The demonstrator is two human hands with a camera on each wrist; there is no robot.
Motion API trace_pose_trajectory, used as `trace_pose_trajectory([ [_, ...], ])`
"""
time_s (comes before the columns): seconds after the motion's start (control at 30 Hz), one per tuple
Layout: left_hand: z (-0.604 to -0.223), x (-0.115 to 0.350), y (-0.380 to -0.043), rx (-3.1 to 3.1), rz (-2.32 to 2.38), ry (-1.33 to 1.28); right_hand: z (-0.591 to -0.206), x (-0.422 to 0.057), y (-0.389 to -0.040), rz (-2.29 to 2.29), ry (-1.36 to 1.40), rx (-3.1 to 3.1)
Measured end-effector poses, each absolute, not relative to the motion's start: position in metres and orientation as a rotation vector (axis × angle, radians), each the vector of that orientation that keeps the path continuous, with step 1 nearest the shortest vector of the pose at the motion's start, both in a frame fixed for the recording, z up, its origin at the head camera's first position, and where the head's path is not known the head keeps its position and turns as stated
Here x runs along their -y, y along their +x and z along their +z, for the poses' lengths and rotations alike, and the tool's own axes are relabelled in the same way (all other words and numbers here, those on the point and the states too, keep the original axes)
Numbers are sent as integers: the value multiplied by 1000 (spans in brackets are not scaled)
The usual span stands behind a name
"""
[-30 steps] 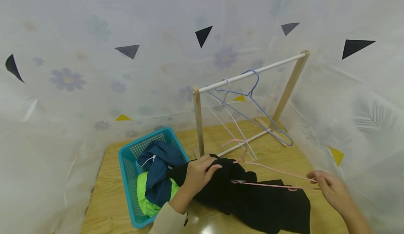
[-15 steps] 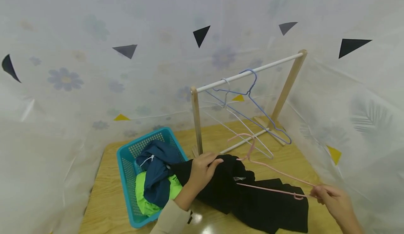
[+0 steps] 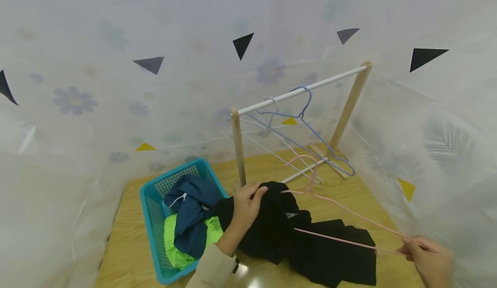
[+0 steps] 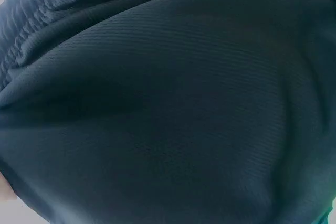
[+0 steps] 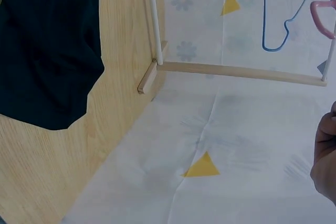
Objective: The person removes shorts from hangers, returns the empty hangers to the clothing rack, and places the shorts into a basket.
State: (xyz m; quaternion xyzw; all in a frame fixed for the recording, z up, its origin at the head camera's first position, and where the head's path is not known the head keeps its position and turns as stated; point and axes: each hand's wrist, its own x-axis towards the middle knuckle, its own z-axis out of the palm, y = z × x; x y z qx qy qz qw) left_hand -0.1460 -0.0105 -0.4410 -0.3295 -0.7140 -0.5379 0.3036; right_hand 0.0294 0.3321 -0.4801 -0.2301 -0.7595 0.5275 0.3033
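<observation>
In the head view my left hand point(image 3: 245, 206) grips the gathered upper part of a black garment point(image 3: 330, 258), which spreads over the table to the right. A pink hanger point(image 3: 309, 189) has its left end tucked inside the garment's opening, beside a small pale label point(image 3: 291, 215). With fingers and thumb, my right hand point(image 3: 429, 258) pinches the hanger's right end. Its hook points up and away from me. Black cloth point(image 4: 173, 103) fills most of the left wrist view. The right wrist view shows the hanger's hook point(image 5: 317, 17) and, at the edge, part of my right hand point(image 5: 326, 153).
Behind the garment stands a rack with a white rod point(image 3: 334, 79) and wooden posts point(image 3: 238, 150). A blue hanger point(image 3: 316, 135) and a white hanger point(image 3: 272, 111) hang from it. On the left, a teal basket point(image 3: 152, 221) holds dark blue point(image 3: 190, 232) and bright green point(image 3: 171, 245) clothes.
My right hand has moved right and nearer to me, swinging the pink hanger's right end with it. The left hand keeps its hold on the garment. The white hanger sways on the rod.
</observation>
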Motion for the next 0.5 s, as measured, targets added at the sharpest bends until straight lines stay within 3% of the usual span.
trace_pose_trajectory([
  [0.33,-435,19,-145,2027,-1520,-641,-459,-353,52,1291,-1048,2064],
  [0.5,-440,20,-143,2117,-1583,-519,-450,-368,68,1161,-951,2334],
])
